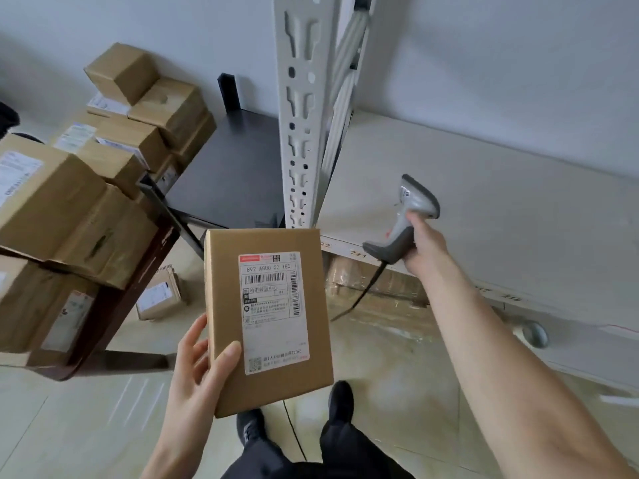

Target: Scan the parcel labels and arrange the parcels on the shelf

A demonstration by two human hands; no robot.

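My left hand [198, 368] grips a flat brown cardboard parcel [224, 299] by its lower left edge, thumb on the top face. A white shipping label [273, 312] with barcodes faces up at me. My right hand [427, 245] reaches out to the right and holds a grey handheld barcode scanner [409, 210] by its handle over the front edge of the pale shelf board [484, 209]. The scanner head is turned away from the parcel, and its dark cable hangs down toward the floor.
A white perforated shelf upright [304, 108] rises just behind the parcel. Several labelled cardboard boxes [62, 202] are stacked on a dark table at the left, with one small box [159, 295] on the floor. My shoes [340, 399] stand on the tiled floor.
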